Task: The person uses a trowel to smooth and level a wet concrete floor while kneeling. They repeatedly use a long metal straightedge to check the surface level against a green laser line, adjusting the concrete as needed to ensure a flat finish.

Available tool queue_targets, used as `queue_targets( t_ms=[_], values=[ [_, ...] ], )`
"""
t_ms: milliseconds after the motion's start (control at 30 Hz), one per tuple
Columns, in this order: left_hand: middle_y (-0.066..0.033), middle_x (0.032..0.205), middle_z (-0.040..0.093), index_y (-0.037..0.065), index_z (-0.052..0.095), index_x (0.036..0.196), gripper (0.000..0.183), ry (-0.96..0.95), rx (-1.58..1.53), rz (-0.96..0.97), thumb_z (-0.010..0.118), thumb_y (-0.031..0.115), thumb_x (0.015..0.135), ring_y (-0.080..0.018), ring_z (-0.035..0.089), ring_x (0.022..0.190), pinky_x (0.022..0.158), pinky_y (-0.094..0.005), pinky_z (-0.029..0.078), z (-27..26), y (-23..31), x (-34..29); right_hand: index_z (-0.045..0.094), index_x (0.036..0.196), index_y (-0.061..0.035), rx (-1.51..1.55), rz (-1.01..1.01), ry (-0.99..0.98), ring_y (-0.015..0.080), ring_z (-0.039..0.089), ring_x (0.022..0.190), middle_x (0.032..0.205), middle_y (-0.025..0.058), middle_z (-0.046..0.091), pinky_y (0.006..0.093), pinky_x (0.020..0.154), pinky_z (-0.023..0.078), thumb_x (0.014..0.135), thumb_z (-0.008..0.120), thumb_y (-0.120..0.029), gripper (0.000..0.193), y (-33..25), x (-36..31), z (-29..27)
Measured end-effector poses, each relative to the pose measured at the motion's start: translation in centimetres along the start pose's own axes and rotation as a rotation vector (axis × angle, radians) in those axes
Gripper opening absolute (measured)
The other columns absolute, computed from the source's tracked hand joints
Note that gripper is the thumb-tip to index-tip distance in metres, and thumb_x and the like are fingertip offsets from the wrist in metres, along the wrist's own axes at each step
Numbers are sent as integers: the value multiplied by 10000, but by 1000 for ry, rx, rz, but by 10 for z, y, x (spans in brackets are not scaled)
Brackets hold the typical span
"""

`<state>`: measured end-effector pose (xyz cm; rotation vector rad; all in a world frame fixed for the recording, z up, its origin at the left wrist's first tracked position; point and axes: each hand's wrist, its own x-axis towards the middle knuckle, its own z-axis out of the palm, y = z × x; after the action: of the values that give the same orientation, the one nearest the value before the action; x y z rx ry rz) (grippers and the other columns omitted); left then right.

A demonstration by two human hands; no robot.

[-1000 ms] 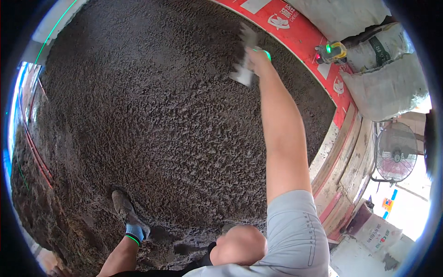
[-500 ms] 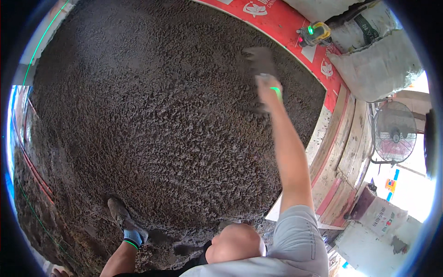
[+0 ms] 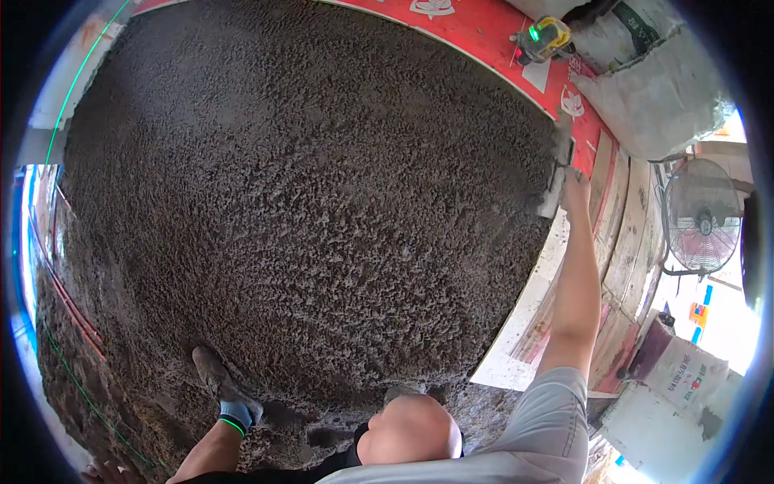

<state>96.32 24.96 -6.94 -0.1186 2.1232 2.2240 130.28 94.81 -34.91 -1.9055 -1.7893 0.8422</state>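
Note:
My right hand [image 3: 576, 187] is closed around the handle of a trowel [image 3: 555, 179]. The arm reaches far out to the right, and the trowel's flat blade, somewhat blurred, lies at the right edge of a wide bed of wet, dark grey mortar [image 3: 322, 202]. It touches the border between the mortar and a red printed board [image 3: 532, 81]. The mortar is rough and crumbly in the middle and finer towards the far side. At the lower left rim, only part of my left hand [image 3: 113, 474] shows; its fingers look apart, with nothing visible in them.
My left shoe [image 3: 211, 373] stands on the mortar's near edge, beside a bare knee [image 3: 415, 427]. A laser level [image 3: 544, 39] with a green light sits on the red board, near white sacks [image 3: 661, 97]. Wooden boards [image 3: 621, 234] and a fan [image 3: 701, 222] are at right.
My right hand has moved right and slightly nearer with the trowel, from over the mortar to its right border. The view has shifted slightly.

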Motion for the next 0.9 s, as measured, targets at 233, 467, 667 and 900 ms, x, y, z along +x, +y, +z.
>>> queue_targets(
  t_ms=[233, 467, 667, 900],
  values=[
    [-10, 828, 546, 108, 508, 1022, 242, 211, 173, 178, 429, 337, 1016, -67, 485, 590, 417, -207, 391, -33, 60, -2, 665, 1018, -10, -681, -691, -276, 402, 635, 959, 974, 236, 669, 444, 831, 497, 779, 617, -361, 427, -43, 37, 65],
    [-6, 620, 318, 113, 406, 732, 391, -671, -353, -90, 427, 391, 1006, -110, 274, 466, 376, -256, 267, -39, 102, -12, 699, 950, -57, -533, -435, -1048, 331, 663, 897, 946, 198, 681, 418, 843, 519, 784, 577, -184, 242, -158, -190, 76],
    [-6, 614, 301, 116, 433, 729, 390, -667, -261, -114, 451, 403, 992, -100, 271, 450, 363, -235, 270, -18, 75, 4, 634, 959, -38, -345, -296, -864, 352, 653, 873, 892, 191, 673, 423, 788, 510, 803, 592, -241, 259, -99, -211, 28],
    [-86, 1135, 594, 44, 506, 1240, 319, -26, 225, 145, 437, 261, 1016, -55, 524, 684, 447, -165, 401, -35, 89, 4, 590, 953, -33, -618, -498, -838, 299, 657, 760, 792, 153, 657, 440, 708, 537, 928, 521, -305, 281, -55, -237, 51]
  ],
)
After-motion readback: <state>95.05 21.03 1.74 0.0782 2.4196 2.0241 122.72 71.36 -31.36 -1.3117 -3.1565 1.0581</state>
